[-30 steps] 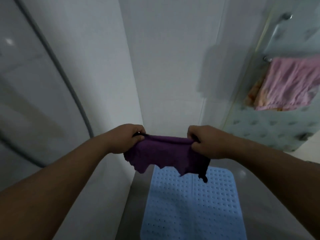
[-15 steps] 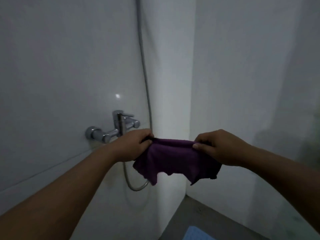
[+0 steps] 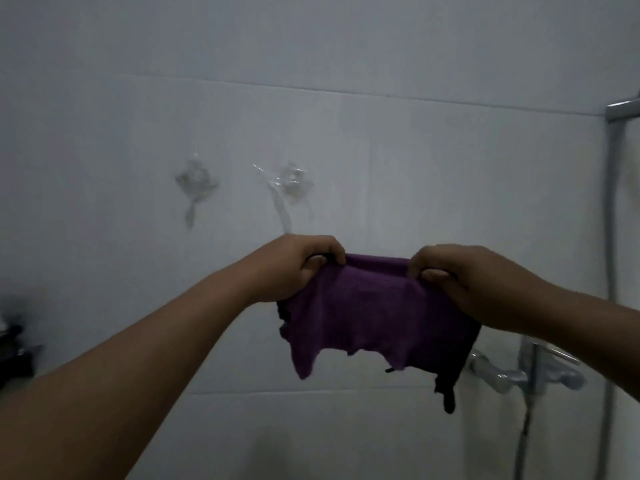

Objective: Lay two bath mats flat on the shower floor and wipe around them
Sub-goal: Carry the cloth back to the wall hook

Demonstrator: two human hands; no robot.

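A ragged purple cloth [image 3: 367, 317] hangs stretched between both hands in front of a white tiled wall. My left hand [image 3: 294, 268] grips its upper left corner. The upper right corner is bunched in my right hand [image 3: 460, 282]. The cloth's torn lower edge dangles free, with a dark strip hanging at the lower right. No bath mat and no shower floor are in view.
Two clear plastic hooks [image 3: 194, 185] [image 3: 291, 185] stick to the wall above my hands. A chrome shower mixer tap [image 3: 519, 375] with its hose [image 3: 523, 431] is at the lower right, and a riser pipe [image 3: 613, 237] runs up the right edge. A dark object [image 3: 14, 351] sits at the far left.
The view has swung left, away from the blue mat and the corner, to a wall with hooks. Both hands keep holding the cloth stretched between them.
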